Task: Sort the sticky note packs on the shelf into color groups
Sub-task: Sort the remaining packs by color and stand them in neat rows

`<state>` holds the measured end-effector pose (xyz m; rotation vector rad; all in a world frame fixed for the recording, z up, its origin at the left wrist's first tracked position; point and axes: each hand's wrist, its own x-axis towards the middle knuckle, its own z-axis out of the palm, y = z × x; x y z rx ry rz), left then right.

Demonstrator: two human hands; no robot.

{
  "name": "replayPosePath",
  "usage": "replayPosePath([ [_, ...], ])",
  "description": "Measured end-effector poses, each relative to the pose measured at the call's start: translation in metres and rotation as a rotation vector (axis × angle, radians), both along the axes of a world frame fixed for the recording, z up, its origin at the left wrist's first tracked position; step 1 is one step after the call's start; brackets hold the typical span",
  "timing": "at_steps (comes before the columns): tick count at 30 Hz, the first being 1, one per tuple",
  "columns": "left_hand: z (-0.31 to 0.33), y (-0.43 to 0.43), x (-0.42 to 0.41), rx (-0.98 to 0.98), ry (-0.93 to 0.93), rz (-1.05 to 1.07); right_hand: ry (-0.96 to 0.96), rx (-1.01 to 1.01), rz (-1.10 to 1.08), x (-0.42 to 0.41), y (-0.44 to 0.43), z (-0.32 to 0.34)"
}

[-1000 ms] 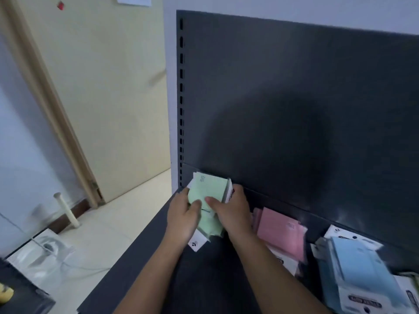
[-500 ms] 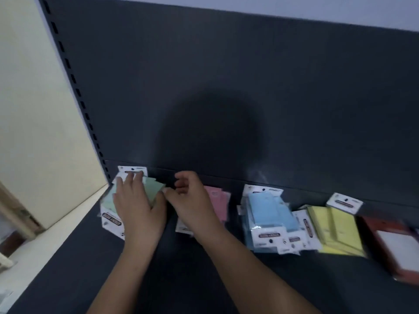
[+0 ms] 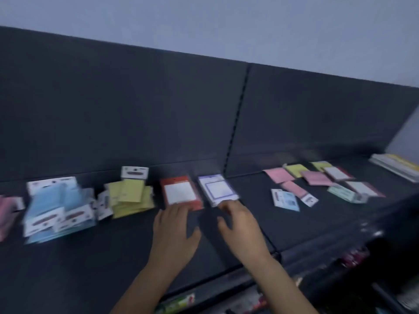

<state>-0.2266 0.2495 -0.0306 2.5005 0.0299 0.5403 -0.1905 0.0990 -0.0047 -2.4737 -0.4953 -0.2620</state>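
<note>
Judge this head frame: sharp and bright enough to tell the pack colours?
Head view: dim, bluish light, no glare; motion blur smears the blue packs, left hand, right hand and all label print; colours read anyway, such as the yellow packs and red pack.

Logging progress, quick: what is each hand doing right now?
Left hand: open, fingertips touching the red pack.
Right hand: open, fingertips at the purple-bordered pack, blurred.
</note>
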Motion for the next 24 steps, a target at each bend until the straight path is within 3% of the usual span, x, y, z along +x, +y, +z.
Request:
replayPosePath([
  [5,0.007,-0.137,0.027,0.042,0.026,-0.234,-0.003,-0.133,-0.370,-0.020,-0.175,0.001],
  [9,0.008,-0.205,0.046,0.059,0.019,-0.357,-0.001,-0.114,-0.542,-0.034,-0.250,-0.002],
  [16,-0.007,-0.249,0.098,0.081,0.103,-0.351,0.009,-0.057,-0.569,-0.011,-0.297,-0.023],
  [24,-0.022,-0.258,0.203,0.100,0.226,-0.193,0.079,-0.060,-0.516,0.102,-0.316,-0.037],
])
